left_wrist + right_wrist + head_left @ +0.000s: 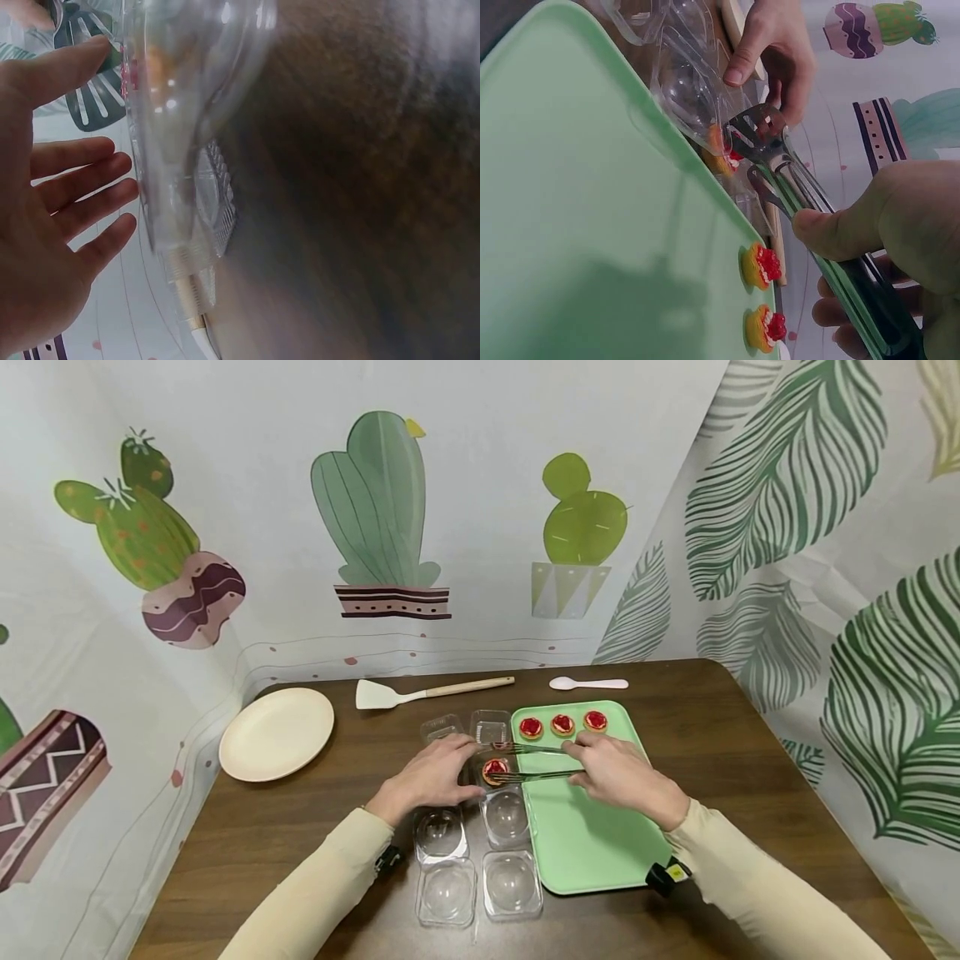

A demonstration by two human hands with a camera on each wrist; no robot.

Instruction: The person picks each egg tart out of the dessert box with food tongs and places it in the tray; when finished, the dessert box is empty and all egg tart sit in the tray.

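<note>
My right hand [622, 777] grips a pair of metal tongs [784, 166] with slotted heads, its thumb along one arm. The spread tongs reach left over the tray's edge, their heads at a small red-topped tart [495, 771] in a clear plastic container. Another tart there is partly hidden behind the upper tong arm. Beside that container is my left hand [438, 768], empty. In the left wrist view its fingers [79, 156] are extended and spread, with fingertips right at the container's clear wall [161, 187].
More clear containers [512, 883] stand in two columns left of the green tray [592, 852]. Three tarts [562, 725] line the tray's far end. Behind lie a white spatula [378, 695] with a wooden handle and a pink spoon [588, 684]. A cream plate [277, 735] sits far left.
</note>
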